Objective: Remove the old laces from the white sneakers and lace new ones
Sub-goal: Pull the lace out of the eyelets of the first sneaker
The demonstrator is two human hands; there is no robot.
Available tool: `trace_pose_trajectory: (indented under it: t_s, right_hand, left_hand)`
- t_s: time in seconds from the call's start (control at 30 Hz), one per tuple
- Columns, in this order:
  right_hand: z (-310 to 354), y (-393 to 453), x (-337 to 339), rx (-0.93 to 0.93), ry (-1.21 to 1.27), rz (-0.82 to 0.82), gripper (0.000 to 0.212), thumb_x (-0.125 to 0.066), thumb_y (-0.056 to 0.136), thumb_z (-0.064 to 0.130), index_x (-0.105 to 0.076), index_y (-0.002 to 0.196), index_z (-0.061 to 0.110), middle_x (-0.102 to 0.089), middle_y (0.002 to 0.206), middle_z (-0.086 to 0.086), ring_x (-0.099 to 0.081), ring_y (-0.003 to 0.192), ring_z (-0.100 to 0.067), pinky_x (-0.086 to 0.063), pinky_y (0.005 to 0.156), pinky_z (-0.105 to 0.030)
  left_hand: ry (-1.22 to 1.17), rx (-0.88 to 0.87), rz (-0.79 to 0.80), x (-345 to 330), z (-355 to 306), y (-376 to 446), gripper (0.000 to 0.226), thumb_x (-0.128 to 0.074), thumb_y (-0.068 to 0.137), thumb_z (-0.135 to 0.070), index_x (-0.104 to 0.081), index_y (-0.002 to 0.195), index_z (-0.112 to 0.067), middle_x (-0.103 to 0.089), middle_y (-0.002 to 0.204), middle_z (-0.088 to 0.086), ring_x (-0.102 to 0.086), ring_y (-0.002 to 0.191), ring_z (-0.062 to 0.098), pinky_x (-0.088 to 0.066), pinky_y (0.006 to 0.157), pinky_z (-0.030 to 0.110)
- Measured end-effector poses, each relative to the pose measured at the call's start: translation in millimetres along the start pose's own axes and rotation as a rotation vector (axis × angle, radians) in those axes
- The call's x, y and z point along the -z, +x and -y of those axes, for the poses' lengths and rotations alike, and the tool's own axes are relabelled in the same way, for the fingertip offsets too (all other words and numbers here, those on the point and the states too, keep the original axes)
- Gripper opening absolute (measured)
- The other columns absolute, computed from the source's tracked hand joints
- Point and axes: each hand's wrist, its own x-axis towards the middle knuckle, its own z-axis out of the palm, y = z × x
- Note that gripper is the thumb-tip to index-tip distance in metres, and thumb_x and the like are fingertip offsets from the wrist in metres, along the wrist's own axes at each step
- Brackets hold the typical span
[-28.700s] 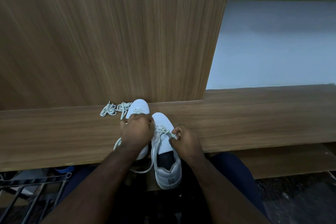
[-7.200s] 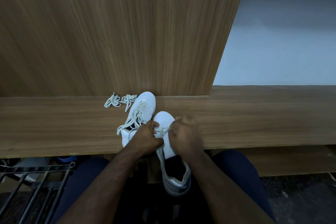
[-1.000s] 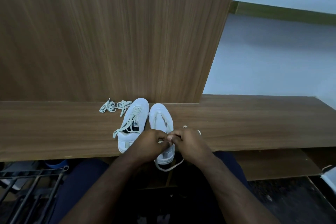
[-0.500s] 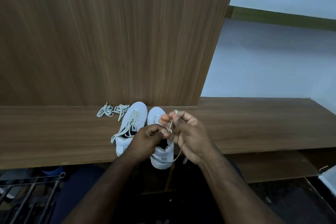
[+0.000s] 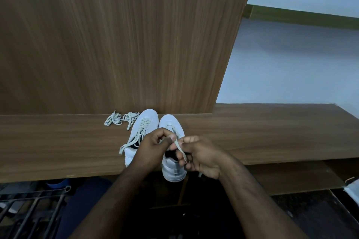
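Note:
Two white sneakers stand side by side on a wooden ledge [image 5: 272, 136], toes against the wood panel. The left sneaker [image 5: 142, 128] carries a loose lace that trails off to its left. Over the right sneaker [image 5: 172, 170], both hands meet. My left hand [image 5: 153, 147] pinches the upper part of a pale lace [image 5: 179, 147] between thumb and forefinger. My right hand [image 5: 202, 156] grips the same lace lower down, its end hanging below the palm. My hands hide the right sneaker's eyelets.
A bundle of spare laces [image 5: 120, 119] lies on the ledge left of the shoes. A tall wood panel [image 5: 126, 44] rises behind. A metal rack [image 5: 33, 207] sits at the lower left, under the ledge. My dark trouser legs fill the bottom centre.
My right hand has dropped from above the shoe's toe to beside its heel, drawing the lace down. My left hand stays pinched on the lace. The shoes have not moved.

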Motion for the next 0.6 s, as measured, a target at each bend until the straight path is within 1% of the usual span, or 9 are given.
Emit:
trace_pose_trajectory:
  t_s: [0.1,0.17,0.2,0.23,0.3,0.37,0.4,0.5,0.6]
  right_hand:
    - [11.1,-8.1,-5.3,0.129,0.312,0.078,0.021,-0.049,0.101,0.014,-0.064,0.109,0.003,-0.059,0.074,-0.003,-0.057,0.063,-0.013,-0.041,0.053,-0.022]
    - [19.1,-7.9,-10.2,0.269,0.482,0.017,0.017,-0.049,0.101,0.014,-0.063,0.106,0.006,-0.066,0.084,-0.006,-0.064,0.072,-0.015,-0.048,0.055,-0.025]
    - [20.9,-4.1,-10.6,0.351,0.443,-0.053,0.016,-0.048,0.103,0.014,-0.063,0.103,0.009,-0.069,0.09,-0.006,-0.066,0.075,-0.014,-0.05,0.057,-0.028]
    - [22.6,-0.5,-9.8,0.432,0.264,-0.17,0.015,-0.048,0.104,0.015,-0.062,0.1,0.012,-0.071,0.094,-0.004,-0.066,0.076,-0.01,-0.051,0.059,-0.029]
    - [19.5,9.2,-1.2,0.559,-0.417,-0.436,0.018,-0.047,0.104,0.02,-0.06,0.092,0.019,-0.07,0.089,0.004,-0.063,0.074,-0.006,-0.05,0.066,-0.027]
    - [13.8,12.9,5.6,0.464,-0.832,-0.436,0.021,-0.044,0.102,0.022,-0.058,0.086,0.02,-0.063,0.077,0.007,-0.057,0.068,-0.005,-0.045,0.067,-0.027]
    - [12.1,10.6,6.7,0.347,-0.795,-0.361,0.023,-0.043,0.103,0.023,-0.06,0.088,0.019,-0.062,0.076,0.006,-0.057,0.064,-0.002,-0.044,0.065,-0.024]
    - [4.8,-2.1,0.1,0.047,-0.308,-0.008,0.028,-0.043,0.106,0.027,-0.065,0.098,0.012,-0.066,0.076,0.0,-0.061,0.063,-0.006,-0.043,0.055,-0.021]
    - [11.5,-7.3,-8.8,0.186,0.119,0.081,0.022,-0.046,0.105,0.019,-0.065,0.1,0.008,-0.064,0.08,-0.006,-0.062,0.071,-0.017,-0.047,0.057,-0.024]
  left_hand:
    - [-0.102,0.038,0.031,0.6,4.7,3.1,0.018,-0.061,0.096,-0.027,-0.066,0.082,-0.016,-0.066,0.071,0.002,-0.058,0.064,0.018,-0.045,0.06,0.031]
    - [-0.042,0.033,0.109,-2.5,9.9,1.4,0.019,-0.058,0.098,-0.023,-0.068,0.082,-0.02,-0.066,0.073,-0.002,-0.059,0.067,0.011,-0.047,0.064,0.031]
    - [0.012,0.028,0.153,-5.7,12.1,-1.1,0.021,-0.055,0.1,-0.018,-0.069,0.084,-0.02,-0.066,0.072,-0.003,-0.058,0.066,0.007,-0.048,0.065,0.028]
    - [0.061,0.028,0.196,-8.9,13.2,-3.3,0.021,-0.055,0.1,-0.018,-0.071,0.087,-0.021,-0.066,0.073,0.001,-0.058,0.067,0.007,-0.048,0.066,0.027]
    - [0.118,0.023,0.249,-10.1,10.5,-5.9,0.018,-0.059,0.095,-0.028,-0.072,0.085,-0.022,-0.067,0.076,0.011,-0.061,0.071,0.013,-0.05,0.071,0.033]
    - [0.117,-0.003,0.206,-2.4,4.7,-3.7,0.019,-0.061,0.09,-0.032,-0.072,0.082,-0.018,-0.07,0.079,0.009,-0.064,0.074,0.015,-0.052,0.074,0.033]
    - [0.119,-0.035,0.163,2.0,0.7,-2.6,0.019,-0.062,0.091,-0.029,-0.071,0.082,-0.015,-0.071,0.079,0.007,-0.065,0.075,0.012,-0.051,0.073,0.027]
    - [0.066,-0.083,0.069,7.3,-7.3,-2.0,0.018,-0.058,0.098,-0.01,-0.065,0.083,-0.001,-0.067,0.067,0.004,-0.062,0.063,0.007,-0.048,0.064,0.016]
    - [-0.063,-0.007,0.059,0.8,-3.9,-1.3,0.021,-0.05,0.1,-0.002,-0.059,0.081,-0.001,-0.061,0.059,-0.002,-0.058,0.054,0.008,-0.046,0.056,0.017]
